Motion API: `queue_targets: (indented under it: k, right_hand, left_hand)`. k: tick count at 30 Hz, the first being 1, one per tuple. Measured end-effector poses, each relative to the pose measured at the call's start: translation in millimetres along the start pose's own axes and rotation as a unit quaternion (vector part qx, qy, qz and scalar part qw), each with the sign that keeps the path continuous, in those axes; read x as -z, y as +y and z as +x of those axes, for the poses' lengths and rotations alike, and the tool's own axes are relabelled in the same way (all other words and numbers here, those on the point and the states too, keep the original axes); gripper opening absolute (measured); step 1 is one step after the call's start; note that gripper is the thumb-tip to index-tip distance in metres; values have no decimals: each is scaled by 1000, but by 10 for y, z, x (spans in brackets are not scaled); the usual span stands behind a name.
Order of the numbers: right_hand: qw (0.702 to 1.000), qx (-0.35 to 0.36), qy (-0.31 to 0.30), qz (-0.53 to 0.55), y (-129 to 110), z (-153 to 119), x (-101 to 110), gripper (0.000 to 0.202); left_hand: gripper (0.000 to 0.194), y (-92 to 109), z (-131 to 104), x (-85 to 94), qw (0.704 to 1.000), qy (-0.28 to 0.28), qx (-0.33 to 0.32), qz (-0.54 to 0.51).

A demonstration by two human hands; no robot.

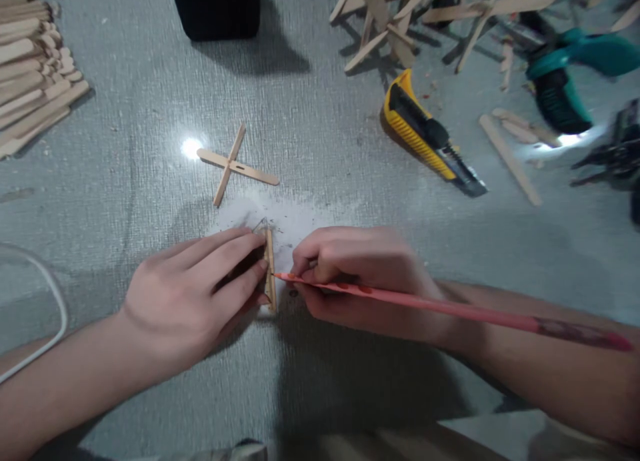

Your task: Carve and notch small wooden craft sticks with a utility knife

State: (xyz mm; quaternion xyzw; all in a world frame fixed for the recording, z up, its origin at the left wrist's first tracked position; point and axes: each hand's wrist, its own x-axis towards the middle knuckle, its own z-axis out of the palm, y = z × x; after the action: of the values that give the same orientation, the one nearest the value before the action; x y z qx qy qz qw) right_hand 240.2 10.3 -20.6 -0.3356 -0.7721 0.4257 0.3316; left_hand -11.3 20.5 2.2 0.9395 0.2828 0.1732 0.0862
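Observation:
My left hand (195, 287) presses its fingertips on a short pair of wooden craft sticks (271, 271) lying side by side on the table; the fingers hide part of them. My right hand (345, 274) is closed round a red pencil (425, 302). The pencil's tip touches, or nearly touches, the edge of the sticks, and its far end reaches back over my right forearm. Just above the left hand lies a cross of two craft sticks (257, 174), one with a small slot near the middle.
A yellow utility knife (415, 127) lies at upper right, blade out. Beyond it are stick frames (380, 27), teal-handled pliers (565, 81) and loose sticks (510, 159). Stacked sticks (30, 81) fill the upper left. A black container (217, 7) stands at the back; a white cable (55, 294) crosses my left forearm.

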Motion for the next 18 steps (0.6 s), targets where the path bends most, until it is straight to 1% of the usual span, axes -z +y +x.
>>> queue_targets:
  k: [5, 9, 15, 18]
  right_hand:
    - [1000, -3, -9, -4, 4, -18, -1, 28]
    - [1000, 5, -3, 4, 3, -7, -2, 28]
    - [999, -17, 37, 18, -23, 28, -11, 26]
    - [999, -15, 37, 18, -23, 29, -15, 26]
  left_hand:
    - [19, 2, -1, 7, 1000, 0, -2, 5]
    - [20, 1, -7, 5, 1000, 0, 0, 4]
    - [18, -4, -10, 0, 1000, 4, 3, -4]
    - [17, -9, -14, -3, 1000, 1, 9, -13]
